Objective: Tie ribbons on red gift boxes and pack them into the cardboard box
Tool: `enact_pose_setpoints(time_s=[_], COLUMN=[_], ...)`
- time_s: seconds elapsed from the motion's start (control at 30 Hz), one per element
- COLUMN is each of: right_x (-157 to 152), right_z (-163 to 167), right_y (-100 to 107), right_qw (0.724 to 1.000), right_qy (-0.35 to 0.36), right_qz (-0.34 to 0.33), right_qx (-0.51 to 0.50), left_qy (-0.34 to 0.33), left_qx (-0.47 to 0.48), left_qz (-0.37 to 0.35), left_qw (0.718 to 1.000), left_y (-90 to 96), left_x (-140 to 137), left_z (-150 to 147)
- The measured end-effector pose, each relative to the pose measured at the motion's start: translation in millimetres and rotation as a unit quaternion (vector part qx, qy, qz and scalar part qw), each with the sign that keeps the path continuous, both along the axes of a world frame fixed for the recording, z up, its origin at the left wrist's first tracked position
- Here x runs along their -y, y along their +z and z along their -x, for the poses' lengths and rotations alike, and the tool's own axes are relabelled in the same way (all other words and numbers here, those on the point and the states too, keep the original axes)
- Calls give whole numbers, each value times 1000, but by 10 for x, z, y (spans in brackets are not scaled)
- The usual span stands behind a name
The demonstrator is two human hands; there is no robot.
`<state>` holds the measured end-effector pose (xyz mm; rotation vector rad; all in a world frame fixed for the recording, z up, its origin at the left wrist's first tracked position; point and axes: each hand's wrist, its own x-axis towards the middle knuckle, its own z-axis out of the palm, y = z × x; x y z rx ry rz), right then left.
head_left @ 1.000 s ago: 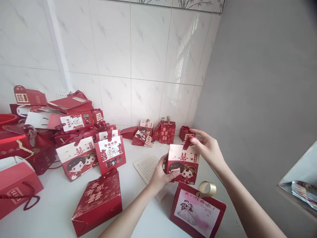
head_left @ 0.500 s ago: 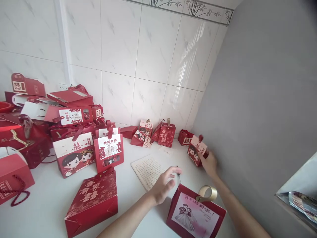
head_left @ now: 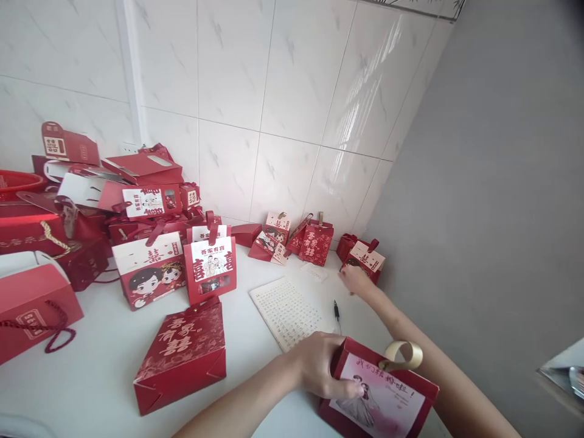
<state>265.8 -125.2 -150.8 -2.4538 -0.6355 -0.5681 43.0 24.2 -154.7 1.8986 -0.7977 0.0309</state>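
Observation:
My left hand [head_left: 322, 368] is closed on the left side of a red gift box [head_left: 422, 409], thumb across its front. This box has a pink bride-and-groom label and a cream ribbon loop on top. Farther back on the right, my right hand [head_left: 358, 281] is at the lower front of a smaller red and cream gift box [head_left: 367, 257] with a ribbon loop. Its fingers are small and partly overlap the box, so I cannot tell whether they grip it. A black pen [head_left: 336, 310] and a handwritten notepad [head_left: 292, 313] lie between the hands.
A red box [head_left: 182, 359] lies on the white table at front left. Two upright gift boxes [head_left: 212, 271] [head_left: 150, 271] stand behind it. Red boxes [head_left: 146, 167] are piled at far left. More boxes [head_left: 316, 243] line the tiled wall. A grey wall [head_left: 493, 182] bounds the right.
My left hand has gone from hovering open to gripping the labelled gift box. The small box at the right has turned and sits closer to its neighbour; my right hand moved to its lower front.

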Motion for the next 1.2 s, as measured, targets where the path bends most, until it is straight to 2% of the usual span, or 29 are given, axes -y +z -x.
enact_pose_setpoints(time_s=[0.07, 0.13, 0.27, 0.37, 0.47, 0.57, 0.67, 0.83, 0.97, 1.03, 1.07, 1.17, 1.2], right_x=[-279, -485, -565, -364, -11, 390, 729, 1014, 1064, 1116, 1165, 1403, 1496], right_z=[46, 86, 131, 213, 430, 811, 1316, 2151, 2590, 2742, 2803, 2919, 2936], right_y=[-60, -117, -105, 29, 188, 255, 188, 6, 83, 237, 335, 652, 745], right_qw=[994, 985, 976, 979, 992, 995, 988, 971, 956, 932, 909, 815, 802], right_qy=[71, 103, 97, 66, -5, -89, -146, -192, -188, -202, -228, -341, -375], right_qz=[65, 109, 153, 149, 98, 37, 5, 14, 68, 107, 122, 135, 131], right_qx=[-46, -81, -121, -125, -85, -23, 43, 145, 216, 281, 326, 448, 447], left_qy=[4, 14, 21, 17, 17, 14, 8, 15, 11, 17, 19, 26, 32], left_qx=[8, 15, 17, 18, 12, -3, -11, -11, -26, -29, -29, -30, -28], left_qz=[-7, -16, -13, -20, -20, -6, 5, 7, 16, 15, 11, 1, 4], left_qw=[1000, 1000, 1000, 999, 1000, 1000, 1000, 1000, 999, 999, 999, 999, 999], left_y=[6, 8, 16, 34, 51, 56, 43, -2, -25, -19, -12, 15, 22], left_x=[-6, -30, -93, -100, -78, -62, -57, -54, -58, -63, -65, -56, -48], left_z=[6, 3, -28, -48, -53, -64, -89, -126, -138, -136, -131, -100, -86])
